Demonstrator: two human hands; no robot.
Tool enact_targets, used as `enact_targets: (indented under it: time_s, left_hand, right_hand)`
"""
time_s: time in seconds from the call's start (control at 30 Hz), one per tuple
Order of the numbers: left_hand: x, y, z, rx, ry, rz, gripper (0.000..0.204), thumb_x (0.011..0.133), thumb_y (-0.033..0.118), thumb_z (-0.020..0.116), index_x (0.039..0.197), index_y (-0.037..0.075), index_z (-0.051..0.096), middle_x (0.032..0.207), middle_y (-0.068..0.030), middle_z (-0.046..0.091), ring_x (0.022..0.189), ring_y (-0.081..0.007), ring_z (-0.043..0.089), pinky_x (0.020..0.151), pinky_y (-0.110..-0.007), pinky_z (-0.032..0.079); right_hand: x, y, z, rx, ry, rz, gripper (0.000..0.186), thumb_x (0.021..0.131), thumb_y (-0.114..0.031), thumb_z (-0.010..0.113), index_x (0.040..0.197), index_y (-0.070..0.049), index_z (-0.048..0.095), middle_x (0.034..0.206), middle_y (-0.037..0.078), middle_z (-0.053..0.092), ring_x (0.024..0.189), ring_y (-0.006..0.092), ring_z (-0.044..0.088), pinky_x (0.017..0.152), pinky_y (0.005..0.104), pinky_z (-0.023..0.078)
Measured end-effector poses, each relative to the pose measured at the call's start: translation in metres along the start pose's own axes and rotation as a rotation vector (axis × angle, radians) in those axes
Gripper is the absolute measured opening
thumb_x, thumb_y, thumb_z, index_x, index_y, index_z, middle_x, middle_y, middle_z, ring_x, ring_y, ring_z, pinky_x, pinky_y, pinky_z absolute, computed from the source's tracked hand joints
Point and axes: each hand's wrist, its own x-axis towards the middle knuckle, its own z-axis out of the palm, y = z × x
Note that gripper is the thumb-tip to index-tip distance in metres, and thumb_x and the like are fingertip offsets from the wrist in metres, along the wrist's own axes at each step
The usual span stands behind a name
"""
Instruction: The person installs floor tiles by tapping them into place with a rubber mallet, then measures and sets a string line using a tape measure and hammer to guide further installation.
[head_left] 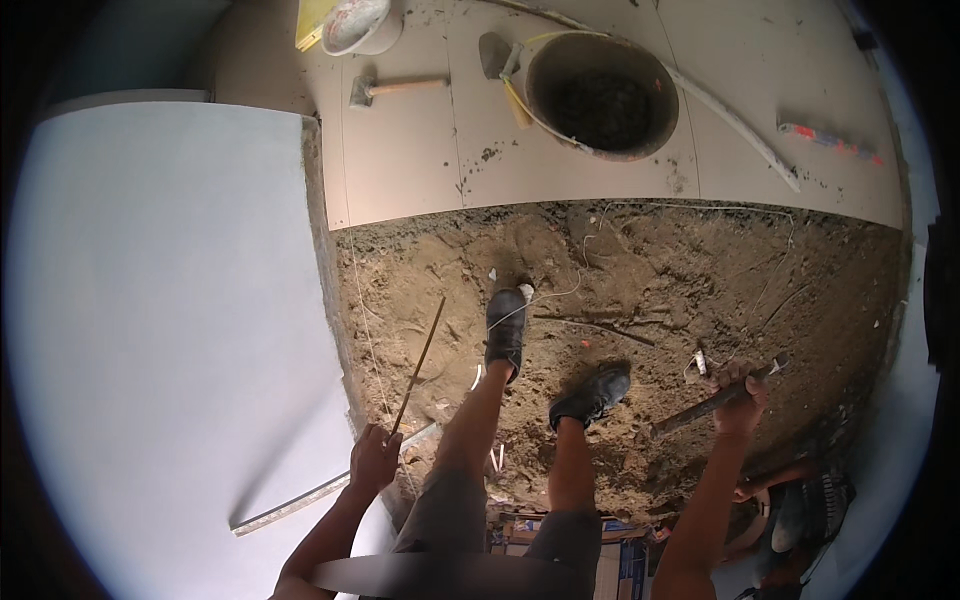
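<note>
My left hand (375,458) is closed around the lower end of a thin brown rod (420,362), which points up and away over the dirt. On the right, my right hand (741,402) grips a thick, dark stick-like tool (692,412) with a pale end (779,363) beyond my fingers. Its exact kind is not clear. Between my hands, my feet in dark shoes (506,328) stand on the uneven sandy soil (440,262). A thin string (565,292) crosses the soil near my forward shoe.
Large tiles (400,160) border the soil ahead, bearing a mortar tub (652,140), a trowel (494,54), a mallet (404,88), a white bucket (378,35) and a pole (740,125). A pale wall (170,300) rises left, a straight bar (290,508) beside it. Another person (800,510) is close at lower right.
</note>
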Motion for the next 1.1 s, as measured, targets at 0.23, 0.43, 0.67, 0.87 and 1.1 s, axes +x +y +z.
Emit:
enact_targets:
  time_s: [0.23, 0.43, 0.67, 0.87, 1.1]
  left_hand:
    - [-0.002, -0.117, 0.059, 0.06, 0.064, -0.271, 0.031, 0.087, 0.032, 0.065, 0.093, 0.003, 0.057, 0.099, -0.0192, 0.056, 0.096, -0.0422, 0.055, 0.084, -0.052, 0.042]
    - [-0.056, -0.154, 0.091, -0.072, -0.337, -0.487, 0.058, 0.087, 0.044, 0.063, 0.114, -0.006, 0.055, 0.127, -0.0258, 0.051, 0.122, -0.0402, 0.048, 0.1, -0.049, 0.038]
    - [-0.108, -0.101, 0.141, -0.663, -0.744, -0.37, 0.06, 0.094, 0.051, 0.05, 0.118, -0.003, 0.058, 0.112, -0.0286, 0.063, 0.107, -0.041, 0.061, 0.094, -0.044, 0.046]
    - [-0.098, -0.088, 0.133, -0.855, -0.774, -0.525, 0.075, 0.094, 0.057, 0.043, 0.126, -0.009, 0.052, 0.122, -0.0328, 0.058, 0.117, -0.0426, 0.056, 0.102, -0.045, 0.041]
    - [-0.13, -0.064, 0.157, -1.113, -0.836, -0.666, 0.09, 0.086, 0.068, 0.049, 0.135, -0.008, 0.045, 0.128, -0.0302, 0.055, 0.123, -0.0394, 0.053, 0.104, -0.04, 0.04]
  right_hand:
    - [-0.042, 0.043, 0.051, -0.556, 0.393, 0.334, 0.008, 0.084, -0.011, 0.056, 0.083, -0.008, 0.049, 0.066, 0.004, 0.047, 0.048, 0.0185, 0.047, 0.054, 0.0406, 0.047]
    - [-0.079, 0.122, 0.057, -1.684, 0.342, 0.825, 0.021, 0.087, -0.02, 0.059, 0.098, -0.002, 0.059, 0.068, 0.008, 0.051, 0.057, 0.0215, 0.052, 0.058, 0.0464, 0.051]
    - [-0.123, 0.188, 0.078, -2.236, -0.359, 1.126, 0.044, 0.08, -0.021, 0.063, 0.116, 0.003, 0.056, 0.071, 0.009, 0.055, 0.064, 0.0249, 0.059, 0.063, 0.045, 0.054]
    - [-0.135, 0.222, 0.185, -1.792, -0.114, 1.25, 0.045, 0.09, -0.015, 0.058, 0.128, 0.003, 0.045, 0.067, 0.003, 0.051, 0.048, 0.0147, 0.051, 0.048, 0.0325, 0.05]
    - [-0.128, 0.265, 0.242, -1.505, -0.033, 1.193, 0.05, 0.096, -0.016, 0.055, 0.139, -0.001, 0.033, 0.063, 0.0, 0.044, 0.044, 0.0119, 0.045, 0.05, 0.0349, 0.049]
